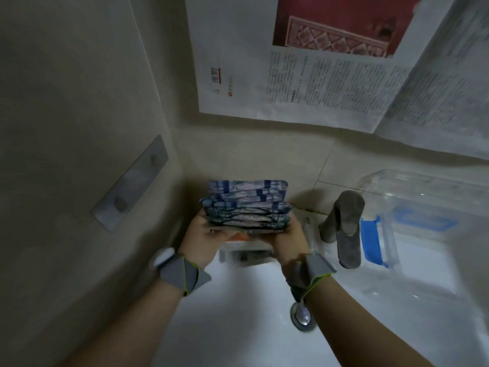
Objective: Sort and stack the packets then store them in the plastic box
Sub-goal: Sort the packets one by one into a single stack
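a stack of flat blue-and-white patterned packets (244, 205) stands on edge, fanned slightly, gripped from both sides above the back left corner of a white basin. under it lie more packets, one with an orange patch (239, 241), too blurred to count. the clear plastic box with blue clips (423, 207) sits open, well to the right.

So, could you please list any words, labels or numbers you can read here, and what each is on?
None can be read.
Newspaper on the wall: columns of print, too blurred.
Packets held in both hands: blue pattern, no readable text.
Plastic box: blue label, blurred.
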Demonstrator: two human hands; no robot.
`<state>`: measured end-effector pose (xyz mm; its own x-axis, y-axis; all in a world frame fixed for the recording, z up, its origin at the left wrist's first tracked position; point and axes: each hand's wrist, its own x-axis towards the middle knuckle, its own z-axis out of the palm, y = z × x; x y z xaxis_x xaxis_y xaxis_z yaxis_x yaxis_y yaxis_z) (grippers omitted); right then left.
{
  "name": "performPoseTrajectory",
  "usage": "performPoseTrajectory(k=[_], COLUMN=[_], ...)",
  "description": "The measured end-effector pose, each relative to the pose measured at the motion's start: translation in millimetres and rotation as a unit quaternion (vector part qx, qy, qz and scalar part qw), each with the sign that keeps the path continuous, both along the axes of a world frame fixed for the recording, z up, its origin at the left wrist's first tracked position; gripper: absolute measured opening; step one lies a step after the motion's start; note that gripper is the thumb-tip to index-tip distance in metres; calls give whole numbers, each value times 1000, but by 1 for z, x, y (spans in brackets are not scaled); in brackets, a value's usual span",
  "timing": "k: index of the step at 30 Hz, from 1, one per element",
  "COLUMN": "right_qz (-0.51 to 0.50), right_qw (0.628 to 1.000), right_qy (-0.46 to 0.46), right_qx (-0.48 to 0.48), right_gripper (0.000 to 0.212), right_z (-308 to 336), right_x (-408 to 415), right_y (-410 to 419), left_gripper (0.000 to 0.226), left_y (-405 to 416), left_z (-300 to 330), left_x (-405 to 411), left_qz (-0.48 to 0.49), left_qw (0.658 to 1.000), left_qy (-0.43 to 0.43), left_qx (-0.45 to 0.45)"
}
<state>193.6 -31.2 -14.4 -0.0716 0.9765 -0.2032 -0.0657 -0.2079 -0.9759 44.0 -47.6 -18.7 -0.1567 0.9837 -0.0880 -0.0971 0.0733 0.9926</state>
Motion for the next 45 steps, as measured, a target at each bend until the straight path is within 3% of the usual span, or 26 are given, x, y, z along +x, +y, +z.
performPoseTrajectory(k=[3,4,6,8,10,13,22,25,28,32,35,38,43,45], right_qz=[-13,-9,-5,2,-5,-31,-60,-35,-57,-118,-120,-121,-123,-116], right_qw=[999,999,999,999,1000,999,996,992,987,976,975,971,965,979], right_qy=[31,34,35,26,25,41,16,-106,-145,-173,-178,-193,-199,-144], right_qx=[27,32,40,27,15,14,58,53,43,61,64,75,121,82], right_gripper=[37,35,44,66,73,68,71,59,55,50,44,47,40,33], right_z=[12,15,13,3,-4,-12,-25,-36,-44,-51,-59,-59,-41,-29], right_x=[3,4,3,-2,-5,-6,-10,-9,-12,-14,-14,-16,-14,-16], right_y=[20,26,36,43,44,48,50,48,49,44,40,42,34,29], left_gripper=[61,53,30,51,70,79,46,69,83,66,52,66,31,22], left_y=[29,39,55,61,61,69,85,83,81,82,81,80,81,81], left_z=[18,17,10,-2,-10,-17,-43,-63,-70,-68,-74,-74,-55,-40], left_x=[1,0,-2,-2,-6,-5,-8,-14,-11,-7,-8,-7,-6,-5], left_qz=[-34,-18,-26,-60,-67,-66,-69,-131,-134,-91,-120,-116,-94,-81], left_qw=[992,990,996,998,998,998,997,986,980,982,973,980,985,991], left_qy=[-119,-140,-83,15,17,-2,26,89,133,158,196,154,142,102], left_qx=[7,-3,4,0,3,22,7,-41,-59,-38,-32,-42,-29,-24])
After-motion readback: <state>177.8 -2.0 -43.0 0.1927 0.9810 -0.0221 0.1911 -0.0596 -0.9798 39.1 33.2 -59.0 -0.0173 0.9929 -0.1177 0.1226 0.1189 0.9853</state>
